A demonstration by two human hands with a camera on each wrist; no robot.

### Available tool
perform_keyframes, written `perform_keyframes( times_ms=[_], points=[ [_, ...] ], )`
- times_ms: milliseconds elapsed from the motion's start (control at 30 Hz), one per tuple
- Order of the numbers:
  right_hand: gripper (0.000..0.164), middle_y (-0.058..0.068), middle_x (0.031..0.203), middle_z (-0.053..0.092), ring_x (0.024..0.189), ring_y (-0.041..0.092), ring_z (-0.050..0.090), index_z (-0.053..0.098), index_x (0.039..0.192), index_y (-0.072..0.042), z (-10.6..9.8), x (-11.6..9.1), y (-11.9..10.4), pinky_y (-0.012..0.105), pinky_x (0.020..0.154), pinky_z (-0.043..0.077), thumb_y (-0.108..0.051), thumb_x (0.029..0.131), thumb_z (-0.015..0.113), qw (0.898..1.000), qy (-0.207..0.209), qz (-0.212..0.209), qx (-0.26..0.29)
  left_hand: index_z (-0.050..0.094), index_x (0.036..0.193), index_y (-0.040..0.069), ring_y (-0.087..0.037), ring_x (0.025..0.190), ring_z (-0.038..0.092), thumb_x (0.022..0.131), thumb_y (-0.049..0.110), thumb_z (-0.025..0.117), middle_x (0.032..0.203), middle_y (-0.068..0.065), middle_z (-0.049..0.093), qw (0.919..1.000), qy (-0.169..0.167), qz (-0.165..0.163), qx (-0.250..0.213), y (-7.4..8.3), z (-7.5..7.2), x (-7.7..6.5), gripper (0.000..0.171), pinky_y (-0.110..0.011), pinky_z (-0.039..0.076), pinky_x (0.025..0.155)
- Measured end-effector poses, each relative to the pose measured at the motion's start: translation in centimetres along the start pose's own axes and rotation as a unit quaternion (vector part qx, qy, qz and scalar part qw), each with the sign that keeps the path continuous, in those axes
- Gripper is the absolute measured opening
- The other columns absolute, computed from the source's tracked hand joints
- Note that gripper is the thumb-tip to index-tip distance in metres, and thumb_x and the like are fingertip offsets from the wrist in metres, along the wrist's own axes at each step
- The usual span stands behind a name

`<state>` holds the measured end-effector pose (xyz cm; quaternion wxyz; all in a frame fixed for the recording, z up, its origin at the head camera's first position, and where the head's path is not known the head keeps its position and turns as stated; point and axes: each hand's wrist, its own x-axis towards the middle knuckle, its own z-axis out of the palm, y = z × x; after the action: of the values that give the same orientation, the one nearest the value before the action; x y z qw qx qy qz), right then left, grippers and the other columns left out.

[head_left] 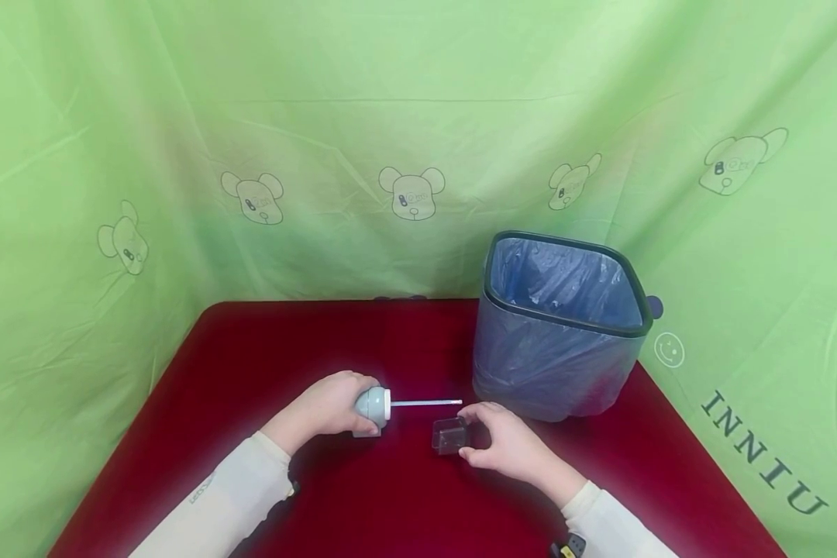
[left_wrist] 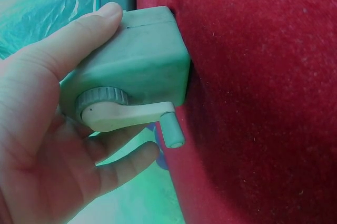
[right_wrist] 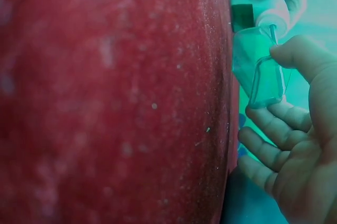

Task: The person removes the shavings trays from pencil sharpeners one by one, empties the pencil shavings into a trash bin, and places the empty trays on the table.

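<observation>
My left hand [head_left: 333, 404] grips a grey-green crank pencil sharpener [head_left: 372, 409] on the red tabletop, thumb along its side. A pencil [head_left: 425, 402] sticks out of the sharpener's white front, pointing right. In the left wrist view the crank [left_wrist: 131, 114] with its small handle faces the palm. Across from it, my right hand [head_left: 504, 443] pinches a small clear plastic drawer [head_left: 449, 435] between thumb and fingers, just above or on the cloth. The right wrist view shows the drawer [right_wrist: 258, 71] see-through; a dark square opening [right_wrist: 243, 16] shows in the sharpener beyond.
A waste bin [head_left: 551, 368] with a dark rim and a bluish plastic liner stands at the right rear of the red table [head_left: 307, 341], behind my right hand. A green printed curtain [head_left: 335, 139] encloses the table at the back and sides.
</observation>
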<state>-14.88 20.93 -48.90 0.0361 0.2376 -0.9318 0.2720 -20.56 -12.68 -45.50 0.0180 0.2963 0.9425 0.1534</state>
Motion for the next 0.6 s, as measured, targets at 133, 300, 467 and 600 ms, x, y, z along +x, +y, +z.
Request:
perform_keyframes(
  times_ms=[133,300,467,600],
  points=[
    [0.049,-0.01,0.11,0.068,0.112,0.013,0.063,0.068,0.118,-0.017,0.07,0.05,0.05,0.041,0.099,0.052,-0.03,0.075,0.086,1.0,0.001,-0.001,-0.012,0.069,0.121,0.018,-0.011,0.088,0.059,0.071,0.046,0.091,0.099,0.008,0.068,1.0,0.0,0.0,-0.003,-0.01,-0.04,-0.01,0.061,-0.033,0.054,0.079],
    [0.048,-0.008,0.109,0.069,0.11,0.013,0.063,0.068,0.117,-0.015,0.12,0.09,0.15,0.041,0.098,0.053,-0.028,0.074,0.086,1.0,-0.001,-0.003,-0.02,0.069,0.121,0.019,-0.011,0.088,0.058,0.071,0.047,0.09,0.099,0.009,0.068,1.0,0.0,-0.002,-0.002,-0.08,0.06,0.0,0.061,-0.033,0.053,0.08],
    [0.05,-0.007,0.108,0.069,0.107,0.013,0.063,0.068,0.116,-0.013,0.21,0.09,0.35,0.04,0.096,0.053,-0.028,0.072,0.086,0.999,-0.003,-0.005,-0.036,0.069,0.121,0.02,-0.01,0.087,0.058,0.071,0.047,0.09,0.098,0.009,0.067,1.0,0.003,0.001,0.002,-0.17,0.16,0.04,0.06,-0.032,0.053,0.079],
    [0.05,-0.008,0.106,0.069,0.105,0.012,0.063,0.067,0.115,-0.014,0.28,0.09,0.46,0.039,0.096,0.053,-0.03,0.072,0.086,0.999,-0.007,-0.003,-0.047,0.07,0.121,0.02,-0.011,0.087,0.058,0.071,0.047,0.09,0.097,0.009,0.067,1.0,0.003,-0.001,-0.001,-0.19,0.13,0.04,0.06,-0.033,0.053,0.079]
  ],
)
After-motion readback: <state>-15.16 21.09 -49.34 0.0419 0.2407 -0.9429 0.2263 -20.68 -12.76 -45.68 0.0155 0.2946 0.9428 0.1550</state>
